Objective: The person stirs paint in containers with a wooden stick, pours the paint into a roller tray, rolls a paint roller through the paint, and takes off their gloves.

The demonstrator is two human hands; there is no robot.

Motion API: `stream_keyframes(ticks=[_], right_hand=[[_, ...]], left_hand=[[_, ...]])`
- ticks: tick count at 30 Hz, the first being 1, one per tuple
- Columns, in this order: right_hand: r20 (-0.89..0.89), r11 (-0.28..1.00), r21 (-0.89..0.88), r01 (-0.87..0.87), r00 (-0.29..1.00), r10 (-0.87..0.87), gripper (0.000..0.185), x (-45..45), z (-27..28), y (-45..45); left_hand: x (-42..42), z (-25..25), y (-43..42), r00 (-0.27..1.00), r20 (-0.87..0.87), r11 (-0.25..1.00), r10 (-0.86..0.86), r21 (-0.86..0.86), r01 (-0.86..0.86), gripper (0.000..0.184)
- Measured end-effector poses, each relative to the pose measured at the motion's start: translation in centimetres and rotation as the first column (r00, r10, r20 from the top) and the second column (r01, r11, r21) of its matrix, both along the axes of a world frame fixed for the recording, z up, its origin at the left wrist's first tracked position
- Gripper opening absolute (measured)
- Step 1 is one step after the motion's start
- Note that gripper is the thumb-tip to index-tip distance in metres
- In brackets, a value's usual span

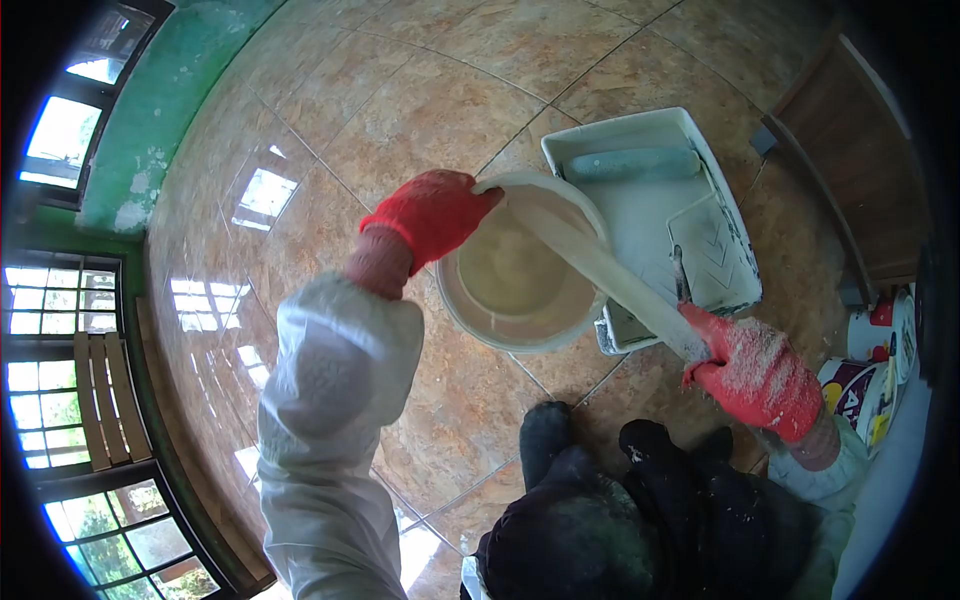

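Observation:
My left hand (430, 222), in a red knitted glove, is closed on the upper left rim of a round white bucket (458, 315). Pale, cream-coloured liquid (505, 275) lies at the bottom of the bucket. My right hand (758, 378), in a red glove dusted with white, grips one end of a long pale stick (610, 270). The stick slants across the bucket's right rim, with its far end over or inside the opening; how deep it reaches I cannot tell.
Right of the bucket, a white paint tray (640, 235) holds a paint roller (632, 164). Paint containers (855, 385) and a brown wooden panel (845, 150) stand at the right. Glossy tiles (400, 110) cover the floor; windows (60, 140) line the green wall at the left.

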State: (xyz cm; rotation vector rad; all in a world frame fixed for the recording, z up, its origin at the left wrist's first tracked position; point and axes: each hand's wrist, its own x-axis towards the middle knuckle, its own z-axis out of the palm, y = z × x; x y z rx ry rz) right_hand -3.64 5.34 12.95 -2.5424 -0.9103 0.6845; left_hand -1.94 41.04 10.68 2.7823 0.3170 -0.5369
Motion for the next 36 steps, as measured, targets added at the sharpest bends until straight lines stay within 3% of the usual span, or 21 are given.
stream_keyframes(ticks=[2,4,5,7,9,11,13,15,16,17,18,19,21,23,24,34,36], right_hand=[[0.002,0.999,0.033,0.041,0.999,-0.042,0.053,0.3,0.2,0.1],[-0.262,0.989,0.038,0.146,0.956,-0.131,0.047,0.9,1.3,1.3],[-0.256,0.987,0.038,0.157,0.956,-0.142,0.047,1.0,1.5,1.6],[-0.464,0.928,0.144,0.345,0.851,-0.244,0.044,1.3,1.1,1.9],[-0.447,0.922,0.203,0.329,0.869,-0.212,0.045,1.7,0.9,1.7],[-0.568,0.902,0.219,0.372,0.8,-0.192,0.037,2.2,2.2,2.3],[-0.537,0.9,0.225,0.373,0.818,-0.204,0.031,2.7,2.8,2.4],[-0.502,0.897,0.229,0.377,0.836,-0.223,0.025,3.5,3.6,2.6],[-0.599,0.853,0.266,0.45,0.77,-0.219,0.02,4.2,4.1,2.8],[-0.689,0.801,0.293,0.522,0.696,-0.201,0.017,4.8,4.6,2.8],[-0.736,0.738,0.331,0.588,0.651,-0.188,0.018,5.6,3.9,2.6],[-0.729,0.731,0.338,0.592,0.657,-0.194,0.018,6.3,3.7,2.6],[-0.656,0.666,0.419,0.617,0.713,-0.248,0.019,7.9,3.8,2.5],[-0.632,0.655,0.444,0.611,0.732,-0.254,0.02,9.4,3.8,2.1],[-0.63,0.616,0.473,0.63,0.73,-0.263,0.021,10.0,3.7,2.0],[-0.602,0.515,0.569,0.642,0.751,-0.271,0.03,14.0,1.5,1.2],[-0.603,0.498,0.583,0.642,0.753,-0.263,0.031,14.4,0.3,1.1]], left_hand=[[-1.1,0.9,-0.7,0.995,0.074,0.998,0.061,-0.032,-0.059,0.052],[-2.0,1.5,-1.2,0.982,0.147,0.991,0.12,-0.072,-0.11,0.052],[-2.3,1.7,-1.5,0.958,0.217,0.982,0.186,-0.067,-0.175,0.049],[-2.6,2.3,-2.1,0.926,0.292,0.971,0.24,-0.074,-0.229,0.047],[-2.9,3.8,-2.5,0.826,0.431,0.93,0.363,-0.116,-0.348,0.041],[-2.8,4.3,-2.2,0.773,0.531,0.935,0.346,-0.132,-0.328,0.035],[-2.4,5.6,-2.7,0.657,0.661,0.919,0.363,-0.14,-0.368,0.035],[-1.2,5.5,-2.8,0.633,0.691,0.931,0.351,-0.182,-0.317,0.033],[-0.3,4.9,-3.1,0.581,0.716,0.922,0.387,-0.31,-0.231,0.033],[0.6,4.3,-3.2,0.532,0.731,0.895,0.428,-0.427,-0.132,0.034],[1.8,3.7,-3.3,0.575,0.676,0.867,0.461,-0.48,-0.132,0.037],[2.9,3.1,-3.8,0.567,0.657,0.814,0.496,-0.579,-0.041,0.035],[4.4,2.2,-5.4,0.559,0.559,0.707,0.613,-0.704,-0.071,0.036],[5.7,1.1,-7.2,0.51,0.581,0.672,0.634,-0.741,0.008,0.037],[6.7,-0.3,-7.7,0.506,0.553,0.588,0.662,-0.802,0.107,0.039],[11.9,-4.8,-12.0,0.419,0.519,0.468,0.745,-0.854,0.227,0.049],[12.8,-5.8,-12.6,0.378,0.555,0.505,0.741,-0.831,0.232,0.049]])
